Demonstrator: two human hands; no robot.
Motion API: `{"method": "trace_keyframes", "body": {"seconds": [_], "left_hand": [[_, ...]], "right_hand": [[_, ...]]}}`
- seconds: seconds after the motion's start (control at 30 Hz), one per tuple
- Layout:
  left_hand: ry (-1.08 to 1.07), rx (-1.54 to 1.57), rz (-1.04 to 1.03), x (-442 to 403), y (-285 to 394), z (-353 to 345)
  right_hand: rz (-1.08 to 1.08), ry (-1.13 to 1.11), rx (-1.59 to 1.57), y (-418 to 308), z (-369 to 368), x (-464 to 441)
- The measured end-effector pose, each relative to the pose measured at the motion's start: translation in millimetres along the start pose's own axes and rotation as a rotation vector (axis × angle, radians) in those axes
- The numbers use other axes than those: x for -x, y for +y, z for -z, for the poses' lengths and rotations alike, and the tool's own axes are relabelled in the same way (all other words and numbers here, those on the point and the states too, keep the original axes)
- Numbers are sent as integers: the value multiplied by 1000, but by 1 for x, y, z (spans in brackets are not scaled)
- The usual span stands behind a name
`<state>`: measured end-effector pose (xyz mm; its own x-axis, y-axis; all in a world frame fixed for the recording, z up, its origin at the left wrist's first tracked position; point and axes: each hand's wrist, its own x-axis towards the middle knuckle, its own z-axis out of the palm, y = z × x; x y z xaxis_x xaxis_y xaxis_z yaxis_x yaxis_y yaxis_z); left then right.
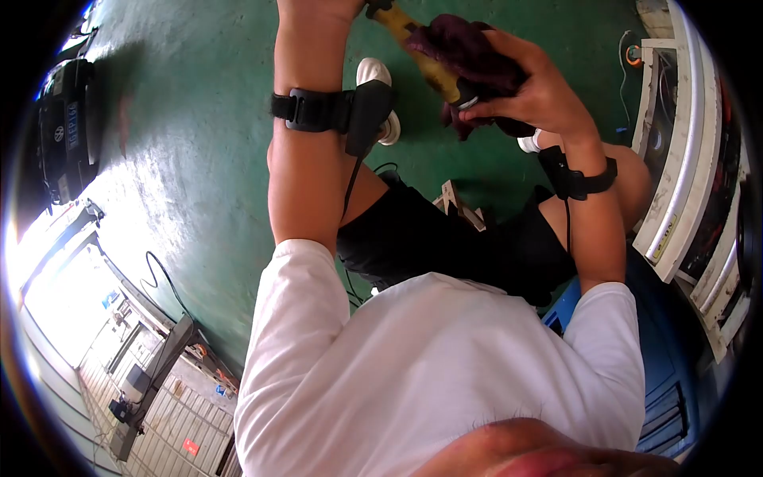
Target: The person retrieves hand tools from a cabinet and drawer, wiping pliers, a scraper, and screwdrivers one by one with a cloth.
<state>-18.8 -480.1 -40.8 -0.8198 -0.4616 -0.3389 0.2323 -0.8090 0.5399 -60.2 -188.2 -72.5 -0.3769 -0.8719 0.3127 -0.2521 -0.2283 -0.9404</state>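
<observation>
My right hand [540, 91] is wrapped around a dark maroon cloth [469, 48]. Its fingers press the cloth against a long, worn yellow-and-black tool [433, 67], whose exact kind I cannot make out. The tool slants from the top edge down toward my right fingers. My left hand [330, 6] is mostly cut off by the top of the head view, close to the tool's upper end. Its fingers are hidden, so whether it grips the tool does not show. Black straps with small boxes sit on both forearms.
Under my feet is a green floor [199, 143]. A dark car [67, 131] stands at the far left. White racks [675, 159] curve along the right, with a blue plastic case [668, 358] below them. A small wooden piece [451, 199] shows between my legs.
</observation>
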Motion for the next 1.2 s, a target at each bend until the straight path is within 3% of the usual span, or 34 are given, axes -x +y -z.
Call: {"method": "trace_keyframes", "body": {"seconds": [0.1,0.2,0.27,0.37,0.53,0.57,0.6,0.67,0.73,0.77,0.83,0.97,1.03,1.2], "left_hand": [[17,-12,-15,0,0,-4],[9,-18,-10,-2,0,-1],[-15,-14,-18,-5,0,3],[-21,7,-94,-6,12,4],[-68,85,-176,5,26,4],[-78,105,-190,7,25,3],[-22,47,-189,10,22,1],[15,32,-202,12,12,-4],[65,7,-81,16,0,-11],[198,0,-110,18,-8,-21],[141,11,-88,16,-12,-16],[35,164,-94,9,-6,10],[224,79,-107,35,1,-19],[282,171,-158,38,13,-7]], "right_hand": [[56,-44,22,-2,3,-2],[-113,-67,-48,-19,1,-11],[77,28,149,-22,-4,-14],[170,72,190,-26,-2,-17],[129,227,333,-34,-1,-21],[41,252,324,-37,-4,-20],[-46,276,321,-37,-5,-21],[28,164,436,-30,-7,-23],[20,80,419,-27,-12,-21],[-8,34,386,-26,-16,-21],[11,-7,430,-31,-20,-24],[92,28,556,-36,-25,-33],[93,86,605,-37,-32,-34],[210,134,667,-39,-51,-39]]}}
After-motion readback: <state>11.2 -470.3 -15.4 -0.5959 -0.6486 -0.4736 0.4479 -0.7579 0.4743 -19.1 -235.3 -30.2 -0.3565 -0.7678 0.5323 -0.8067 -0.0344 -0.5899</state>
